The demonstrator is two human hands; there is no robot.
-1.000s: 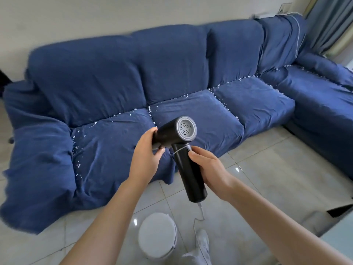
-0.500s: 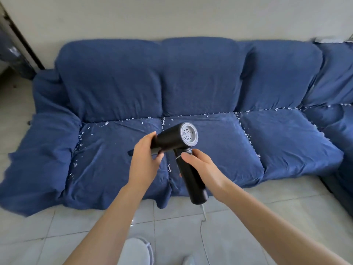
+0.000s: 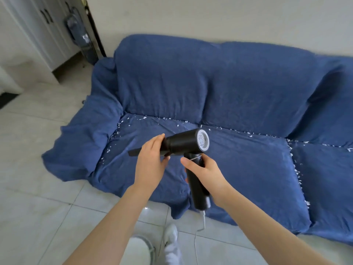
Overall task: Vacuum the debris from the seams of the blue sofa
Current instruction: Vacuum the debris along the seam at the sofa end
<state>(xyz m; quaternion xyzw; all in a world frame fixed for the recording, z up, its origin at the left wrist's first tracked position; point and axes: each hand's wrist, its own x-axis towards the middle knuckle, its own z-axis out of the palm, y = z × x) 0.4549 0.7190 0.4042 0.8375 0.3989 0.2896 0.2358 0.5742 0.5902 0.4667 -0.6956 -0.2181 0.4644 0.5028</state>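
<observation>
Two hands grip matte cylindrical vacuum [image 3: 183, 144] | white flecks [image 3: 298, 174] line crumpled blue sofa [image 3: 238, 165] seams

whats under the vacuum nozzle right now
Beneath the nozzle lies the blue sofa seat cushion, with white debris along its left seam. The left hand covers the nozzle's base.

Head view looks steeply down, close over the sofa [image 3: 238, 88].

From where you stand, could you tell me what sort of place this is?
Probably a home living room: a blue sofa against a plain wall, a tiled floor, and cupboards nearby.
</observation>
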